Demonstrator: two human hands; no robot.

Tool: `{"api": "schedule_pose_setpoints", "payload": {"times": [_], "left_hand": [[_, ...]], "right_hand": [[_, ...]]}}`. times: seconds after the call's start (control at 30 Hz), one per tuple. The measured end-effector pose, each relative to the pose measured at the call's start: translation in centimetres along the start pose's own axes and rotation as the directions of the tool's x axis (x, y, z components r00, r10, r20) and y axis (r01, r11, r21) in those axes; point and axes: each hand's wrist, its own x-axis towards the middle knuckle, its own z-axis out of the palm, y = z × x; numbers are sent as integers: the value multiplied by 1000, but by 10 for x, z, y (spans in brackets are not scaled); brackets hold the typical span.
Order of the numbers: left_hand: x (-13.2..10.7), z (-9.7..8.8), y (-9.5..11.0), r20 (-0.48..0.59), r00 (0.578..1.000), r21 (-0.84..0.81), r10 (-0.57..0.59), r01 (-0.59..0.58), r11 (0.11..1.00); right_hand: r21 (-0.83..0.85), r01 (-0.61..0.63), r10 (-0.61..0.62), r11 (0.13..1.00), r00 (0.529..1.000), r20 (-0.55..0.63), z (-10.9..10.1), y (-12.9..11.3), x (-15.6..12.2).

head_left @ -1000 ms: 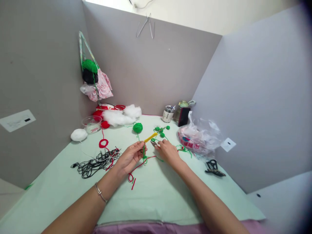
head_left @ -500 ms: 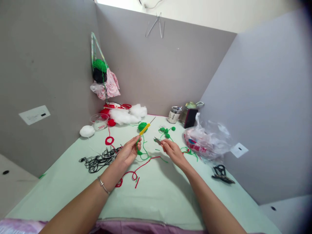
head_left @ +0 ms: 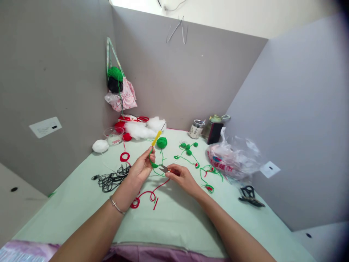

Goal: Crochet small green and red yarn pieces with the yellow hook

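Note:
My left hand (head_left: pixel 141 168) holds a yellow-handled crochet hook (head_left: pixel 156 138) that points up and away, together with a small green crocheted piece (head_left: pixel 154 165) pinched at the fingertips. My right hand (head_left: pixel 181 177) grips small metal thread snips (head_left: pixel 164 168) whose tips point left, right beside the green piece. A red yarn strand (head_left: pixel 148 193) trails on the pale green table cover (head_left: pixel 177 222) under both hands. A green yarn ball (head_left: pixel 161 142) lies just beyond the hook.
A tangle of black cord (head_left: pixel 110 180) lies left of my hands. Small green crocheted balls (head_left: pixel 188 148) and green strands sit to the right, then a plastic bag (head_left: pixel 231 158) and a black clip (head_left: pixel 249 196). White stuffing (head_left: pixel 141 128), a bowl (head_left: pixel 112 135), a tin (head_left: pixel 196 129) and a hanging bag (head_left: pixel 118 91) line the back partitions.
My right hand moved left and nearer with the snips, bringing their tips up to the green piece. My left hand tilted the hook more upright. The view shifted slightly.

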Motion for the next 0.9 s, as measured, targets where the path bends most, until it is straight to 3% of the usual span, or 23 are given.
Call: {"api": "schedule_pose_setpoints", "payload": {"times": [0.23, 0.37, 0.43, 0.53, 0.6, 0.7, 0.8, 0.9], "left_hand": [[-2, 1, -4, -2, 1000, 9, -5, 5, 1000], [-2, 1, -5, -8, 1000, 39, -12, 12, 999], [-2, 0, -4, -3, 1000, 55, -17, 17, 998], [-3, -1, -3, 19, 999, 89, -32, 30, 996], [-4, -2, -4, 37, 998, 114, -42, 38, 993], [-5, -2, -8, 59, 997, 150, -54, 45, 988], [-4, -3, -13, 71, 995, 186, -65, 50, 981], [-1, -6, -18, 79, 995, 226, -61, 41, 973]], "right_hand": [[36, 12, -12, 999, 1000, 6, 9, -5, 4], [26, 7, -8, 1000, 1000, 10, 2, -4, 3], [12, 3, -4, 1000, 998, 69, -8, -4, 0], [-48, -1, 13, 999, 969, 248, -28, -2, -8], [-124, -2, 37, 992, 959, 280, -41, 2, -10], [-296, -54, 90, 954, 990, 109, -55, 15, -3], [-472, -153, 126, 868, 988, -89, -59, 30, 16], [-594, -182, 118, 784, 982, -146, -53, 42, 38]]}}
